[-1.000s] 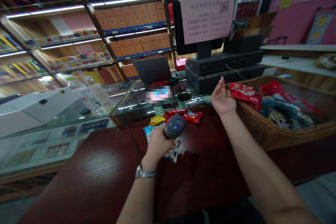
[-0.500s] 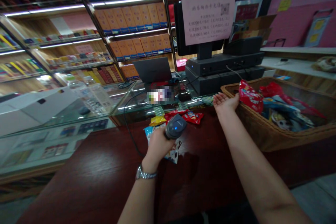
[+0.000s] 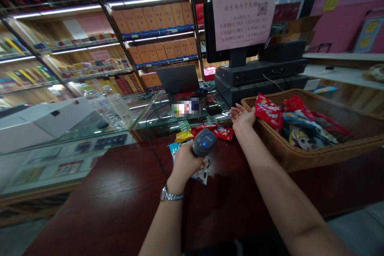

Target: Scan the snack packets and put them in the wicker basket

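Note:
My left hand is wrapped around the handle of a dark barcode scanner, whose blue light shows on top. Beneath it, a blue and white snack packet lies partly covered on the table. Just beyond are a yellow packet and a red packet. At the near left corner of a brown wicker basket, my right hand has its palm up and fingers stretched out. Its thumb side seems to touch the rim beside a red snack bag; the exact contact is unclear.
Several snack bags lie in the basket. Behind the dark red table stands a glass counter with a laptop, plastic bottles and a white box. A monitor bearing a paper sign stands at the back. The scanner's cable loops left.
The basket and its bags have shifted left, closer to the scanner, along with my right hand. My left hand keeps the scanner over the blue and white packet. The view has turned slightly.

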Demonstrator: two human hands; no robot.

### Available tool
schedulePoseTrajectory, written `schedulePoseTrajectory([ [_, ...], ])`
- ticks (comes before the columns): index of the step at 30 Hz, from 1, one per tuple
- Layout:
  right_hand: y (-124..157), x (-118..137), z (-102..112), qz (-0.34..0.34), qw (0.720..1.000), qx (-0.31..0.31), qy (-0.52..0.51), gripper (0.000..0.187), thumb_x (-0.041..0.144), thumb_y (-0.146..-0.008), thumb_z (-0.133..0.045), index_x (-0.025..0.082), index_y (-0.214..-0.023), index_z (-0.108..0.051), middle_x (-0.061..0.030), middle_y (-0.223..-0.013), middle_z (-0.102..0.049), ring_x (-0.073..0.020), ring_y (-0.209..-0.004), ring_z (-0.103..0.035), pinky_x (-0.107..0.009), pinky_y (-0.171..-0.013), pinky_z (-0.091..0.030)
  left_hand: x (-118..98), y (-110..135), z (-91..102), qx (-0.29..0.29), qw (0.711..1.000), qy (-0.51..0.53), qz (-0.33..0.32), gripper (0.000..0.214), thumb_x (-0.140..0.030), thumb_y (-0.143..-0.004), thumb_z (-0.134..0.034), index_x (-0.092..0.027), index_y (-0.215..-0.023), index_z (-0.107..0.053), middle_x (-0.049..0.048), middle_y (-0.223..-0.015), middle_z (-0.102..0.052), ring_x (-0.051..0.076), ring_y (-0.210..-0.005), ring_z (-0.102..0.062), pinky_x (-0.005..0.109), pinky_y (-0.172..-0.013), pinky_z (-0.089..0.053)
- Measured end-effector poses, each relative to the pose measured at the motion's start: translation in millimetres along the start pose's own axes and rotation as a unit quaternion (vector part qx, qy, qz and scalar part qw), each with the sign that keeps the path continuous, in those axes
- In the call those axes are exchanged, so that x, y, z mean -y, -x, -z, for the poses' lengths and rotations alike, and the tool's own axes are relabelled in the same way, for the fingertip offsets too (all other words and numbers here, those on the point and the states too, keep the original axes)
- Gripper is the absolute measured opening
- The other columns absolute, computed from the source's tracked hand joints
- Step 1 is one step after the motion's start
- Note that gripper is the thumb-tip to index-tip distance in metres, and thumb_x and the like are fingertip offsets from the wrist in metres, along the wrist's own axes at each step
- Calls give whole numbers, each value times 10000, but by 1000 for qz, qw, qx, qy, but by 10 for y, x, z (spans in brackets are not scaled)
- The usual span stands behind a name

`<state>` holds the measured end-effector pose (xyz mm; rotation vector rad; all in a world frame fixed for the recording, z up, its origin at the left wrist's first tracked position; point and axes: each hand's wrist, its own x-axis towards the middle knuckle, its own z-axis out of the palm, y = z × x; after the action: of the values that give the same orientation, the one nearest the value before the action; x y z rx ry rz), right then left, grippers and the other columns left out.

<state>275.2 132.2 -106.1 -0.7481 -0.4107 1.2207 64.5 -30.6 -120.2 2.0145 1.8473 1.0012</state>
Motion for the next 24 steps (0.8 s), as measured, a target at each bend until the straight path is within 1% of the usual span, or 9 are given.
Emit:
schedulePoseTrajectory([
  [3,45,-231,25,62,977,47,198,605,665,-914,-243,216,-885,-648,-59,-777,-705,-178,-709,-661,-290,-648,-486,28,-4,1,-2,1000,10,-20,200,-164,-740,-676,-191,-924,-749,77,-882,-785,247,-864,-732,293,-733,-520],
  [5,85,-379,114,111,912,84,387,418,563,-877,-470,200,-845,-675,-76,-870,-726,-213,-864,-671,-317,-786,-500,36,-6,10,-11,1000,12,-18,202,-170,-748,-670,-186,-935,-744,80,-899,-785,249,-882,-732,295,-747,-521],
  [8,121,-532,317,138,832,105,527,205,347,-749,-702,176,-861,-716,-125,-1048,-728,-286,-1114,-621,-376,-1011,-425,29,-5,33,-17,1000,2,-2,184,-190,-755,-675,-176,-923,-748,91,-886,-784,257,-871,-734,296,-722,-515],
  [10,123,-569,443,131,773,112,610,331,324,-748,-725,138,-1023,-725,-190,-1193,-686,-329,-1220,-573,-413,-1067,-384,23,-5,47,-20,1000,-9,13,172,-231,-762,-693,-176,-913,-755,98,-865,-782,266,-860,-735,297,-700,-511],
  [13,113,-540,547,115,644,138,743,643,492,-758,-739,105,-1263,-643,-256,-1325,-606,-388,-1274,-536,-481,-1047,-400,29,-9,51,-26,999,-24,26,163,-270,-768,-705,-176,-891,-755,101,-837,-778,272,-846,-734,300,-690,-509],
  [16,103,-459,553,84,580,153,796,825,632,-659,-780,113,-1283,-631,-269,-1349,-585,-429,-1272,-534,-531,-1011,-419,44,-17,42,-31,999,-31,29,149,-250,-770,-693,-180,-888,-750,96,-842,-779,266,-843,-730,298,-697,-512],
  [20,55,-370,541,-18,593,164,788,785,604,-477,-887,133,-1077,-704,-227,-1176,-688,-391,-1136,-639,-462,-918,-481,40,-19,38,-30,998,-39,33,151,-250,-764,-705,-188,-894,-750,93,-848,-782,262,-842,-726,296,-702,-515],
  [22,8,-365,566,-47,632,160,757,663,538,-398,-931,164,-899,-710,-172,-1027,-732,-359,-1021,-682,-430,-851,-504,30,-18,41,-30,998,-42,37,139,-257,-762,-708,-187,-875,-750,95,-838,-781,261,-831,-726,295,-694,-514],
  [24,-39,-391,605,-40,701,153,695,550,453,-376,-952,188,-773,-679,-111,-881,-740,-308,-897,-700,-393,-779,-518,23,-17,44,-30,998,-45,39,133,-259,-761,-709,-183,-862,-749,97,-833,-779,260,-821,-726,294,-683,-511],
])
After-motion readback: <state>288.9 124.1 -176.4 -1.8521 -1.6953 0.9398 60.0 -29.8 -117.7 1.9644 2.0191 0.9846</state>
